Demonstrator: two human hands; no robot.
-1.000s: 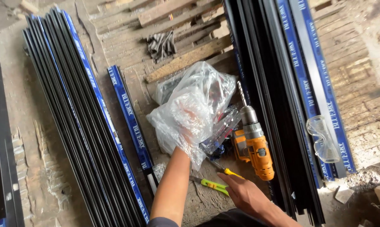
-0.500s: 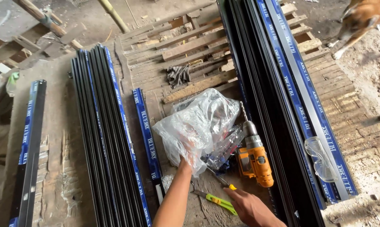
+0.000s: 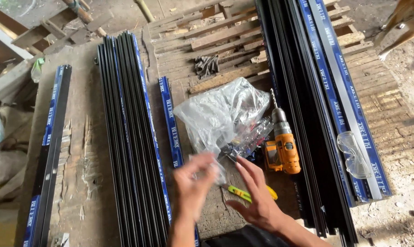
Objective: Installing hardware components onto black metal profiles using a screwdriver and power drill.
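My left hand (image 3: 193, 183) hovers motion-blurred, fingers spread, just below a crumpled clear plastic bag (image 3: 220, 114) of small parts; it grips nothing that I can make out. My right hand (image 3: 257, 194) is open beside it, palm turned inward, above a yellow-green utility knife (image 3: 240, 193) lying on the boards. An orange cordless drill (image 3: 284, 148) with a bit in its chuck lies just right of the bag and touches neither hand.
Bundles of long black profiles with blue wrap lie at left (image 3: 129, 137), right (image 3: 307, 91) and far left (image 3: 51, 151). A short blue-wrapped piece (image 3: 170, 119) lies beside the bag. Clear safety glasses (image 3: 353, 155) rest on the right bundle. Dark gloves (image 3: 207, 65) lie on wooden slats (image 3: 220, 34). An animal (image 3: 403, 20) stands top right.
My left hand has let go of the plastic bag and pulled back toward me. My right hand has risen off the boards near the knife and opened. The view has shifted right.
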